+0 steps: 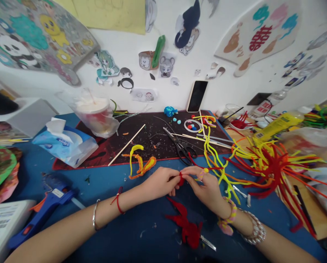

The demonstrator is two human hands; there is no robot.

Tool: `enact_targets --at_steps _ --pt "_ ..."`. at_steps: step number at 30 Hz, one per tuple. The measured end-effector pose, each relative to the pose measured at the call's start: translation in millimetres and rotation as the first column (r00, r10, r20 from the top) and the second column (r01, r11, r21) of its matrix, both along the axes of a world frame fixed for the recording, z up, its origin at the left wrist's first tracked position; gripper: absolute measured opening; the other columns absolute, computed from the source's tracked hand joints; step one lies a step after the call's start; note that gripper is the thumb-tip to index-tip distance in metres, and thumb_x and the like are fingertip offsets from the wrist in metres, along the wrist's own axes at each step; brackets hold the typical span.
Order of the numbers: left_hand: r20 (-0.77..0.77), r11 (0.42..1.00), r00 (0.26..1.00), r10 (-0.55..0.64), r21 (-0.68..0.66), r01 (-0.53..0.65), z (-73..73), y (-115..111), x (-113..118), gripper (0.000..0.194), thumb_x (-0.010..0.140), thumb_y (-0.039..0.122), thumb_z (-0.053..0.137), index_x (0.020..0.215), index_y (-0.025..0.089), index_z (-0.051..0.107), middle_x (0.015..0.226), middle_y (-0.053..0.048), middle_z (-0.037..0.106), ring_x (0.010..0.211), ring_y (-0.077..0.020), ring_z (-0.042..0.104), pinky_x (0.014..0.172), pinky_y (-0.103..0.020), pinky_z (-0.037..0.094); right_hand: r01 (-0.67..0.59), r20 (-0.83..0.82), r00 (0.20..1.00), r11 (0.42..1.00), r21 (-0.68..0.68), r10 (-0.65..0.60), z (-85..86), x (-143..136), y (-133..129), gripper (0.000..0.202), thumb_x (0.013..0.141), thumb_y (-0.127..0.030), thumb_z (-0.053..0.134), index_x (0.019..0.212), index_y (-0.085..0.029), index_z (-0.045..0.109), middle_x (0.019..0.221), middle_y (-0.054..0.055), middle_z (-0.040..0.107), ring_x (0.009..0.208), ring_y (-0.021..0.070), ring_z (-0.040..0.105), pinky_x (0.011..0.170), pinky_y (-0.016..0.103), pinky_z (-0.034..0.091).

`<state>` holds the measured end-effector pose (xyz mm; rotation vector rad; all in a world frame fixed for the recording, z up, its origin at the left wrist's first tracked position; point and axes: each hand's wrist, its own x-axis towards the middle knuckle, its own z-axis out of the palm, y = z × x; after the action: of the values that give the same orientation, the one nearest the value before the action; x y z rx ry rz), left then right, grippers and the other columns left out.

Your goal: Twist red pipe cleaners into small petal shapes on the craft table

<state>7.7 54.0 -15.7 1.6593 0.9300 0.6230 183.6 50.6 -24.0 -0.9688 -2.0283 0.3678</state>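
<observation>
Over the front of the blue table, my left hand (163, 180) and my right hand (204, 184) meet with their fingertips pinched on a small red fuzzy piece (181, 179). A red pipe cleaner strand runs from near my right hand toward the scissors. Below the hands lies a red fuzzy figure (189, 228), and a silver clip (208, 243) is beside it. Black scissors (181, 146) rest beyond my hands on the dark mat. Yellow and orange bent pipe cleaners (141, 164) lie left of the scissors.
A blue glue gun (52, 199), tissue pack (66, 142) and bagged drink cup (93, 113) stand left. Many red, yellow and orange pipe cleaners (278, 168) spread at right. A phone (197, 96) leans on the wall behind. A wooden stick (127, 144) lies on the mat.
</observation>
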Motion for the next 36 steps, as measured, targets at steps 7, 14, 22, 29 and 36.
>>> enact_targets --at_steps 7,14,22,29,36 --pt "-0.086 0.991 0.996 0.012 0.132 -0.001 -0.3 -0.2 -0.5 0.026 0.083 0.021 0.035 0.063 0.016 0.051 0.055 0.000 0.057 0.045 -0.0101 0.056 0.044 -0.017 0.039 -0.007 -0.062 0.998 0.994 -0.107 0.001 -1.0 -2.1 1.8 0.006 0.079 -0.018 0.056 0.082 -0.021 0.061 0.080 0.003 0.066 0.076 0.0165 0.062 0.071 0.030 0.050" --pt "-0.124 0.991 0.992 -0.003 0.132 0.020 0.0 0.7 -1.4 0.025 0.082 0.020 0.033 0.064 0.016 0.050 0.052 0.002 0.055 0.045 -0.0095 0.055 0.046 -0.017 0.040 0.026 -0.040 0.999 0.976 -0.215 -0.035 -0.3 -2.3 2.1 0.008 0.079 -0.021 0.056 0.086 -0.020 0.061 0.083 0.003 0.066 0.077 0.0169 0.062 0.071 0.030 0.048" --pt "0.031 0.973 0.999 -0.039 -0.224 0.045 -4.1 2.7 3.5 0.025 0.085 0.032 0.031 0.075 0.016 0.047 0.056 0.002 0.053 0.046 -0.0110 0.056 0.043 -0.019 0.043 0.063 -0.030 0.997 0.957 -0.285 -0.074 3.0 -2.4 6.0 0.008 0.081 -0.023 0.053 0.079 -0.019 0.060 0.078 0.003 0.065 0.073 0.0164 0.059 0.071 0.030 0.045" --pt "-0.290 0.972 0.956 0.049 0.234 0.021 0.9 -2.3 6.2 0.025 0.086 0.033 0.036 0.075 0.016 0.051 0.063 -0.001 0.057 0.057 -0.0136 0.055 0.054 -0.023 0.041 0.075 -0.128 0.981 0.891 -0.449 -0.147 -0.1 -1.5 7.3 0.016 0.081 -0.031 0.051 0.079 -0.017 0.058 0.078 0.003 0.062 0.071 0.0153 0.057 0.069 0.027 0.045" --pt "-0.525 0.866 0.834 0.172 0.483 0.126 -3.1 -11.9 11.6 0.027 0.090 0.032 0.027 0.087 0.015 0.048 0.082 -0.007 0.060 0.072 -0.0189 0.059 0.062 -0.029 0.044 0.041 -0.212 0.957 0.813 -0.581 -0.199 2.7 -4.7 4.5 0.020 0.079 -0.037 0.052 0.078 -0.018 0.057 0.072 0.001 0.059 0.067 0.0137 0.055 0.063 0.024 0.045"
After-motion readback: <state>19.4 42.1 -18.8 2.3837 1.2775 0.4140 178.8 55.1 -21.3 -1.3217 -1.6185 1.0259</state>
